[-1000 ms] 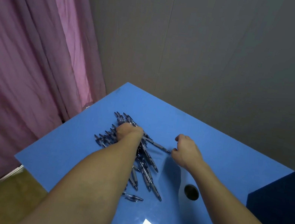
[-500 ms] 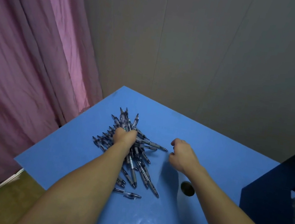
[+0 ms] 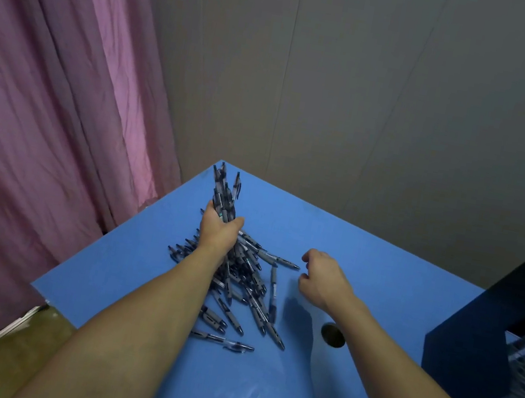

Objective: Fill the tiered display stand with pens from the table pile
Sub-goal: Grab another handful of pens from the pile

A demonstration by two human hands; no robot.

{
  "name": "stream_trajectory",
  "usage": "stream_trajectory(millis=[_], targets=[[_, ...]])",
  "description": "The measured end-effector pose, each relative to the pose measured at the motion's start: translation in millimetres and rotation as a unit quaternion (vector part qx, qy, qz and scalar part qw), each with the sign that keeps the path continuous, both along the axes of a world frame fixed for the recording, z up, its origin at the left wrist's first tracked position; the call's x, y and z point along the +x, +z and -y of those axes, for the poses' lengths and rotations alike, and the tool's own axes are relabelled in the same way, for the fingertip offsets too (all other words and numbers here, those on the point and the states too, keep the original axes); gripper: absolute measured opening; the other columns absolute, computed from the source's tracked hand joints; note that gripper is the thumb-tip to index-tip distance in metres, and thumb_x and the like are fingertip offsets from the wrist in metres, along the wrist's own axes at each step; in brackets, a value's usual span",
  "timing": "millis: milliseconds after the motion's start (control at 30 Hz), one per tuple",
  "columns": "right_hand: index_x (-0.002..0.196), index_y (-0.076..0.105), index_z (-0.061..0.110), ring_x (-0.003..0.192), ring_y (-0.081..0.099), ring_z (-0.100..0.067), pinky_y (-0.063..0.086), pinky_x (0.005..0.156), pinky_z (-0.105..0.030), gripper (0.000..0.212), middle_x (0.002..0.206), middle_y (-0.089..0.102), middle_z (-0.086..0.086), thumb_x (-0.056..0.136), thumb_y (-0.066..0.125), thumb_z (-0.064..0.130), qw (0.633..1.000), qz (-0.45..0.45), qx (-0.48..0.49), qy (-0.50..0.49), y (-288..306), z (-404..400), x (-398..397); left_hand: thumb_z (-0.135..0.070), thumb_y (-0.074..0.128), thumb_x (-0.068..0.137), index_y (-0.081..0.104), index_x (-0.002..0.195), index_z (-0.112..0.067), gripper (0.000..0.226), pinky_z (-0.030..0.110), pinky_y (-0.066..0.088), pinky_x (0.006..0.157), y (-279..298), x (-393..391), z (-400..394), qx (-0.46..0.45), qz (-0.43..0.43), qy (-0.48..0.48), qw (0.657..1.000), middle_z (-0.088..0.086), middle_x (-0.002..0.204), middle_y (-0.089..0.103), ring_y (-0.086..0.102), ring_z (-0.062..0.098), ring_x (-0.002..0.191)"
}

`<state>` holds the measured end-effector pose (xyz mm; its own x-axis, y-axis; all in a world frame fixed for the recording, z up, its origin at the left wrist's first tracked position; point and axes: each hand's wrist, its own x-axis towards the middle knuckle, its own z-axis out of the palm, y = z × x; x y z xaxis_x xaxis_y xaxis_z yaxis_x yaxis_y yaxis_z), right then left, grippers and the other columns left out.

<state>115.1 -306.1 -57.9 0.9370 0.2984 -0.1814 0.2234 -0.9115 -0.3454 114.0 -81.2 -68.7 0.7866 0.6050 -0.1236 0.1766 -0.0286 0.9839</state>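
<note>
- blue bench (image 3: pixel 372 321) against a grey wall, pink curtain (image 3: pixel 46 93) on the left
- left hand (image 3: pixel 218 231) grips a fistful of pens (image 3: pixel 224 192), tips pointing up
- rest of the pen pile (image 3: pixel 249 287) lies on the bench under that arm
- right hand (image 3: pixel 322 280) hovers beside the pile, fingers loosely curled, holding nothing
- dark display stand (image 3: pixel 471 355) at the right edge, contents too blurry to tell

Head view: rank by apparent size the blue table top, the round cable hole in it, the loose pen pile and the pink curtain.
1. Pink curtain, though nearness to the camera may enlarge it.
2. Blue table top.
3. Loose pen pile.
4. Round cable hole.
</note>
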Motion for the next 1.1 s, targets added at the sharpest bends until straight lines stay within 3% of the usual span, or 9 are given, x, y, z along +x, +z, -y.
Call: stream_trajectory(millis=[133, 267, 433, 567, 767, 933, 1100], targets=[[0.136, 0.051, 0.01, 0.119, 0.056, -0.028, 0.051, 0.099, -0.042, 0.04, 0.134, 0.055, -0.009, 0.096, 0.052, 0.014, 1.0, 0.002, 0.002, 0.001, 2, -1, -4, -0.008, 0.074, 0.087, 0.059, 0.114, -0.016, 0.032, 0.04, 0.059, 0.082, 6, -1, -2, 0.02, -0.003, -0.002, 1.0, 0.001, 0.094, 0.067, 0.07, 0.024, 0.088], [0.137, 0.051, 0.009, 0.119, 0.057, -0.028, 0.052, 0.099, -0.041, 0.04, 0.134, 0.055, -0.009, 0.097, 0.052, 0.016, 1.0, 0.007, 0.007, -0.002, 4, -1, -5, -0.008, 0.071, 0.087, 0.06, 0.097, -0.015, 0.017, 0.03, 0.052, 0.063, 13, -4, 0, 0.049, -0.006, -0.008, 0.999, 0.002, 0.084, 0.064, 0.064, 0.022, 0.075], [0.138, 0.05, 0.01, 0.12, 0.056, -0.027, 0.051, 0.1, -0.041, 0.042, 0.134, 0.056, -0.009, 0.098, 0.054, 0.021, 1.0, 0.018, 0.005, -0.005, 14, -1, -2, -0.007, 0.069, 0.086, 0.054, 0.084, -0.015, 0.017, 0.031, 0.046, 0.058, 22, -5, 9, 0.075, -0.008, -0.027, 0.997, 0.002, 0.075, 0.055, 0.052, 0.021, 0.065], [0.139, 0.049, 0.01, 0.122, 0.055, -0.028, 0.05, 0.101, -0.042, 0.043, 0.136, 0.055, -0.01, 0.098, 0.055, 0.021, 1.0, 0.027, 0.003, -0.014, 28, 1, -1, -0.006, 0.068, 0.085, 0.05, 0.079, -0.017, 0.023, 0.037, 0.047, 0.06, 28, -5, 17, 0.095, -0.001, -0.067, 0.993, 0.005, 0.073, 0.053, 0.05, 0.024, 0.064], [0.14, 0.048, 0.009, 0.126, 0.054, -0.03, 0.049, 0.101, -0.041, 0.046, 0.139, 0.054, -0.011, 0.097, 0.055, 0.023, 0.997, 0.043, -0.006, -0.058, 49, 24, -13, -0.005, 0.067, 0.085, 0.043, 0.073, -0.017, 0.03, 0.036, 0.041, 0.059, 42, -3, 42, 0.124, 0.025, -0.139, 0.982, 0.004, 0.069, 0.047, 0.045, 0.023, 0.062], [0.14, 0.048, 0.008, 0.127, 0.053, -0.032, 0.049, 0.101, -0.042, 0.044, 0.141, 0.052, -0.012, 0.097, 0.053, 0.02, 0.992, 0.059, -0.012, -0.109, 65, 53, -35, -0.006, 0.068, 0.085, 0.045, 0.076, -0.014, 0.026, 0.034, 0.042, 0.058, 55, 1, 74, 0.152, 0.041, -0.211, 0.965, 0.008, 0.073, 0.05, 0.047, 0.025, 0.065], [0.138, 0.048, 0.008, 0.124, 0.053, -0.032, 0.05, 0.098, -0.042, 0.043, 0.138, 0.053, -0.011, 0.097, 0.053, 0.018, 0.986, 0.078, -0.008, -0.144, 75, 85, -60, -0.006, 0.067, 0.086, 0.04, 0.074, -0.017, 0.03, 0.04, 0.04, 0.059, 65, -10, 104, 0.183, 0.057, -0.266, 0.945, 0.009, 0.071, 0.044, 0.041, 0.026, 0.064]])
